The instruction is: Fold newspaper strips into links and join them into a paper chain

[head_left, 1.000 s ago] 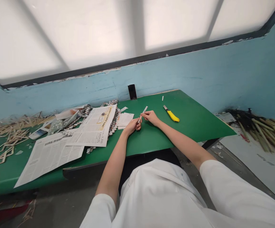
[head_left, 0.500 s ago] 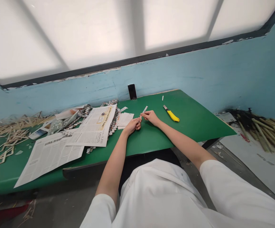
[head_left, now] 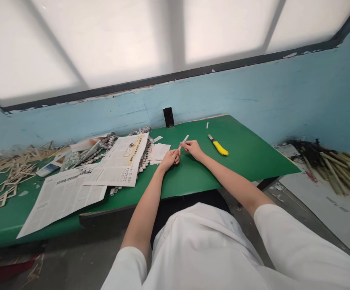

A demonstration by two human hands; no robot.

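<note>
Both hands meet above the green tabletop (head_left: 244, 141), fingertips close together. A narrow white paper strip (head_left: 186, 138) sticks up from between them. My left hand (head_left: 170, 159) is closed, pinching the strip's lower end. My right hand (head_left: 193, 149) pinches the same strip a little higher, thumb against finger. The fingers hide part of the strip. Just left of my left hand lies a small stack of cut paper pieces (head_left: 159, 152). To the right of my right hand rests a yellow utility knife (head_left: 220, 147), its blade pointing away toward the wall.
Newspaper sheets (head_left: 123, 161) cover a folded-paper weave (head_left: 144, 157) on the left. Farther left lie thin bamboo frames (head_left: 4, 197) and a plastic bag (head_left: 73, 157). A phone (head_left: 168, 117) leans on the wall. Bamboo poles (head_left: 340, 169) lie on the floor at right.
Almost nothing differs. Both hands keep their pinch on the paper strip, with only a slight shift of the fingers and view.
</note>
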